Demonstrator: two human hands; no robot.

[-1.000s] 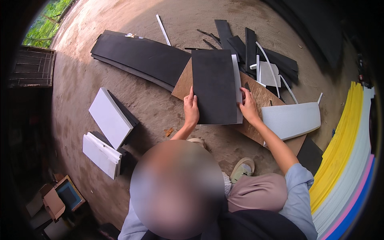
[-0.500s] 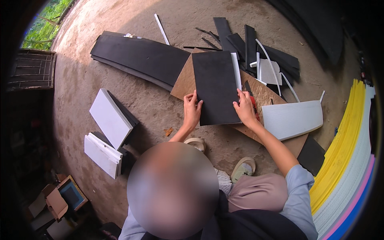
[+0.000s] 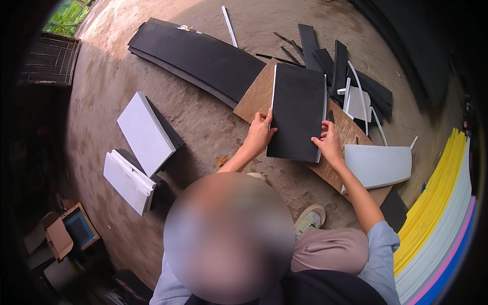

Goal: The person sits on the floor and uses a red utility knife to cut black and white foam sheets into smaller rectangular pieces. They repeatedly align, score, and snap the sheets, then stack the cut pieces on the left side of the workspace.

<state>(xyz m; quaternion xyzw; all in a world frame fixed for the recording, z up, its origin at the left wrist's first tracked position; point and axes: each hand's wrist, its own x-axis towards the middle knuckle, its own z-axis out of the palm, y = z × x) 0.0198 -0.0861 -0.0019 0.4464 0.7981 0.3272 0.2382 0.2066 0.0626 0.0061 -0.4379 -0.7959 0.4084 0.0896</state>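
Note:
A black rectangular foam sheet [image 3: 297, 112] lies over a white sheet [image 3: 324, 99], whose thin edges show along both long sides. My left hand [image 3: 260, 133] grips the left edge of the pair, thumb on the black face. At the lower right edge, my right hand [image 3: 329, 143] pinches the sheets with its thumb on top. Beneath them is a brown board [image 3: 258, 94] on the ground, its middle covered by the sheets. A dark blade-like piece [image 3: 331, 116] shows on the board just above my right hand.
Long black sheets [image 3: 203, 58] lie at the far left of the board. Black offcuts [image 3: 339, 66] and white strips are heaped beyond it. A ribbed white piece [image 3: 378, 163] sits on its right end. White slabs [image 3: 146, 134] lie left; yellow sheets [image 3: 432, 203] stack at right.
The black sheet now sits more squarely over the white one: the wide white strip at the upper right has narrowed, and a thin edge shows on the left. The whole view has shifted.

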